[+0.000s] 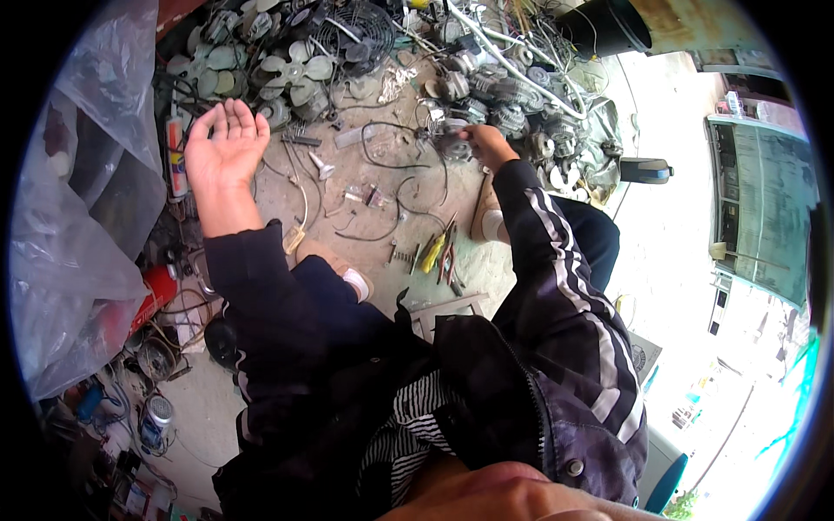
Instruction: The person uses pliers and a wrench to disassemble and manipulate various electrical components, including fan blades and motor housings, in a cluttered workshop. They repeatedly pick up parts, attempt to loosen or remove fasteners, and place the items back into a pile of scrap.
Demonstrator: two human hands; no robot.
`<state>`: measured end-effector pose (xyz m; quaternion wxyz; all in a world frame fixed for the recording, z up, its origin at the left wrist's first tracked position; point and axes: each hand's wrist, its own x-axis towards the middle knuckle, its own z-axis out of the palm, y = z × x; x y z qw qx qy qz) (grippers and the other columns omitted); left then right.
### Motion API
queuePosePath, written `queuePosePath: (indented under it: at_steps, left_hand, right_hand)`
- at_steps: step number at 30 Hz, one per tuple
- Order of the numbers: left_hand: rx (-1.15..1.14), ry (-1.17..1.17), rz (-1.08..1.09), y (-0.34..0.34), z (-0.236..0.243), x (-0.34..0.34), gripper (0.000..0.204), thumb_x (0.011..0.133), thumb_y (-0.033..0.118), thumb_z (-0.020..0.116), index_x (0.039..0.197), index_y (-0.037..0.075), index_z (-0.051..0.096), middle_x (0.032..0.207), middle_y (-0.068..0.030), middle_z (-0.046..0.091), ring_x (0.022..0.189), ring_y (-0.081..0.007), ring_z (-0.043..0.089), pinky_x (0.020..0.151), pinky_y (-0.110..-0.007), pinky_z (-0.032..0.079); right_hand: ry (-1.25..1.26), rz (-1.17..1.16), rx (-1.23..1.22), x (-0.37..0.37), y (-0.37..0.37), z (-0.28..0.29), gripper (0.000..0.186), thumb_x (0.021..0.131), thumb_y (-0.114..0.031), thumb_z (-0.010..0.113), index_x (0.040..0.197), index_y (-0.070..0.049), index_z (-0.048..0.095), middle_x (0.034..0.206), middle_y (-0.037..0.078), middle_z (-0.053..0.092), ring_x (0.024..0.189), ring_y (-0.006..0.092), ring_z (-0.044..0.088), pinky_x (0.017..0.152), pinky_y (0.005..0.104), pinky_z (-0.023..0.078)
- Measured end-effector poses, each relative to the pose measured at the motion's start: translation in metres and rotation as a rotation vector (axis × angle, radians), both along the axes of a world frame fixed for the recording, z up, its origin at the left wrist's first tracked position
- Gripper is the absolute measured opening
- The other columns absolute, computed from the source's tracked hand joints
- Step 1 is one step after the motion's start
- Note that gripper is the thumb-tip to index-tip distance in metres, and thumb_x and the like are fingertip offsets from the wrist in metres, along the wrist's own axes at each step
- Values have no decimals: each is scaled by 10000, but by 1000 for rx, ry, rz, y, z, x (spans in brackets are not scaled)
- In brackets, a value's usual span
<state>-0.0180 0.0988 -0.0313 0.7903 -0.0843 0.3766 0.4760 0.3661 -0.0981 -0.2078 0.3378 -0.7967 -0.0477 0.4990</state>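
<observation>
My left hand [228,149] is raised on the left with the palm up and the fingers apart, loosely curled; it holds nothing. My right hand [489,146] is closed at the edge of a small grey electric motor [455,144] with a dark cord. The fingertips are partly hidden there. Loose black wires [382,156] curl over the floor between the hands. Below them lie yellow-handled pliers [432,253] and a red-handled tool [447,262]. A white plastic piece [322,165] and a small clear part [373,196] rest nearby.
Grey fan blades [297,71] and a round fan guard [354,35] fill the far left. Beyond my right hand are heaped motors [512,91] and a white pipe [521,65]. Plastic sheeting [95,174] and a tube [176,156] stand left; a black bucket [605,26] lies far right.
</observation>
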Motion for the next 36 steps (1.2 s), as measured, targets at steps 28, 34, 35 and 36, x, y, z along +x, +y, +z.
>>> queuePosePath:
  at_steps: [28,34,35,36]
  left_hand:
    - [-76,217,462,20,-6,-8,336,803,96,560,1125,82,468,1161,10,495,1047,-128,517,898,-346,356]
    - [-44,169,462,19,-9,-24,370,897,162,519,1249,97,424,1149,-14,497,1042,-144,535,897,-388,378]
    - [-56,150,459,18,-9,-28,389,897,171,523,1264,94,420,1149,-13,498,1035,-141,537,895,-382,384]
    - [-46,113,448,18,-6,-26,391,898,173,520,1267,94,419,1150,-12,497,1034,-140,537,896,-381,384]
  right_hand:
    - [87,488,225,-41,150,-84,368,1015,-316,373,1226,-93,577,1044,-19,688,629,63,423,513,223,323]
    - [-107,543,393,-145,223,-145,307,946,-260,524,1107,-24,635,936,94,703,870,211,650,722,357,497]
    - [-169,562,353,-156,238,-157,306,934,-260,542,1094,-19,641,930,113,703,872,231,666,733,373,504]
    - [-254,530,348,-151,250,-176,304,926,-262,550,1087,-22,645,930,136,699,868,255,670,739,381,504]
